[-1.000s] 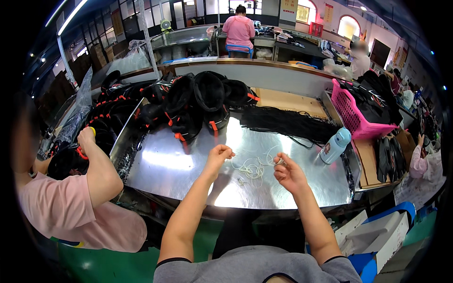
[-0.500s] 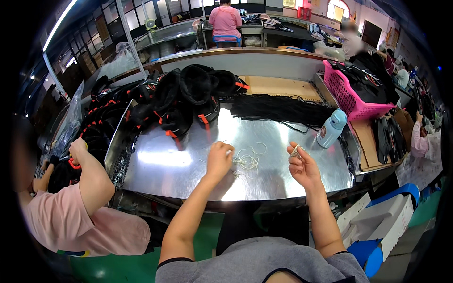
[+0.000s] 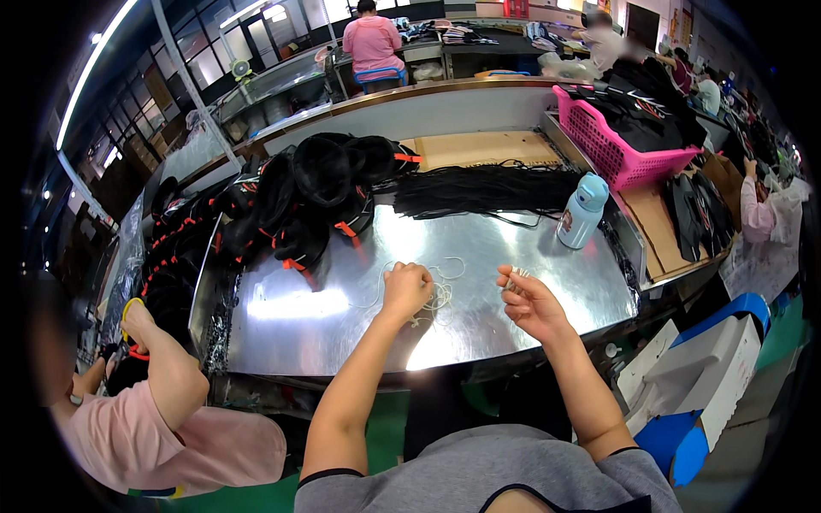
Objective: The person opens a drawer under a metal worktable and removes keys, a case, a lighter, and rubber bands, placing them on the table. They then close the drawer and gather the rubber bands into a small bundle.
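Note:
Thin cream-coloured cord (image 3: 440, 297) lies in loose loops on the shiny metal tabletop (image 3: 487, 338). My left hand (image 3: 406, 291) is at the left side of these loops with its fingers bent and pressed together. A strand runs out from beside it across the metal; the fingertips are hidden, but they seem to pinch the cord. To the right, my right hand (image 3: 534, 308) is raised over the table, palm turned up. Its thumb and fingers close on a small whitish bundle (image 3: 517, 276), which looks like the same cord wound up.
Black padded pieces with orange tabs (image 3: 329, 171) pile up at the back left, beside a bunch of black cords (image 3: 479, 192). A light-blue bottle (image 3: 583, 212) stands at right, near a full pink basket (image 3: 599, 141). A co-worker's arm (image 3: 167, 359) is at left.
The view has shifted slightly. My left hand has closed down onto the loops, and a strand now trails leftward from it. My right hand still holds the whitish bundle, a little closer to the left hand.

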Demonstrator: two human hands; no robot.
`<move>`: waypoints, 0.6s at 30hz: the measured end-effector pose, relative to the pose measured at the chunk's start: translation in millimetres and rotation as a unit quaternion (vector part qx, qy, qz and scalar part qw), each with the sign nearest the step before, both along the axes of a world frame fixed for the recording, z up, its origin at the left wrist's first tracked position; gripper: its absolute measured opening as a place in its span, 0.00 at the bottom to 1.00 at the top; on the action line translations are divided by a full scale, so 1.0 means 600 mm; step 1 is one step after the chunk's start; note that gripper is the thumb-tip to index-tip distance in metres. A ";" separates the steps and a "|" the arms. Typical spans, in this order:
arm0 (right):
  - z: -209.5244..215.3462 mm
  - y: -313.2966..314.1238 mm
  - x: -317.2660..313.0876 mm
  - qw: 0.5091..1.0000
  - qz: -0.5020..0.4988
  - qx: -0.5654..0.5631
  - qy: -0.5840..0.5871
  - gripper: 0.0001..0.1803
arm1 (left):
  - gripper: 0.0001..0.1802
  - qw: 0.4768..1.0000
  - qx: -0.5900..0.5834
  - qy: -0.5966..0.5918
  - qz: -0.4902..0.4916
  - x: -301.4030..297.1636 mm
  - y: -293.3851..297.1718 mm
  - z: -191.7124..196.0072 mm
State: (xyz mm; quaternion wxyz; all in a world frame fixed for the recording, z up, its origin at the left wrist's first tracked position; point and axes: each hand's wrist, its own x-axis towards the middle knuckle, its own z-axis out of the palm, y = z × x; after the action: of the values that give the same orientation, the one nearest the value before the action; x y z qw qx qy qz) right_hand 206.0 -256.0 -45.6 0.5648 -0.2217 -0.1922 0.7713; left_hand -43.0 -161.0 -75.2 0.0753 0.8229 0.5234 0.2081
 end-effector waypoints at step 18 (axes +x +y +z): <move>0.009 0.096 -0.097 0.927 0.097 0.059 -0.356 0.15 | 0.06 0.932 -0.166 -0.307 -0.103 -0.016 -0.018 0.104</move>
State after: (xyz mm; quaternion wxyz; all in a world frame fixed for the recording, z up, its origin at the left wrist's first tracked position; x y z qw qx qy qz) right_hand 147.7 -198.3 -40.0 0.3933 -0.4284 -0.4463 0.6801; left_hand -52.5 -171.9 -13.0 0.3887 0.7439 0.4144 0.3519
